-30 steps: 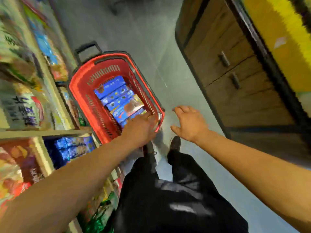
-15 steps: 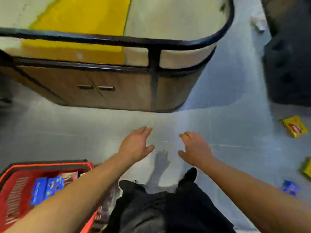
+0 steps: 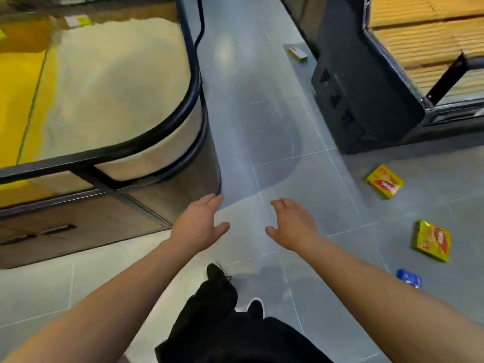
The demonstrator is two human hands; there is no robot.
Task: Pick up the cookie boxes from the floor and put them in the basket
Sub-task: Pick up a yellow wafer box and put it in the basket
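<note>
Two yellow cookie boxes lie on the grey floor to my right, one (image 3: 384, 181) farther off and one (image 3: 432, 244) nearer. A small blue box (image 3: 409, 278) pokes out just above my right forearm. Another yellow box (image 3: 298, 53) lies far up the aisle. My left hand (image 3: 199, 225) and my right hand (image 3: 290, 224) hover in front of me over the floor, fingers straight and spread, holding nothing. The red basket is out of view.
A rounded counter (image 3: 193, 82) with a black rail and wooden cabinet doors fills the left. A dark display unit (image 3: 361, 100) stands at the right of the aisle. My black trousers and shoes (image 3: 220, 279) show below, on grey floor tiles (image 3: 262, 127).
My view has swung right, away from the red basket, which has left the frame. The boxes on the floor have come closer into view. Both hands stay empty and outstretched.
</note>
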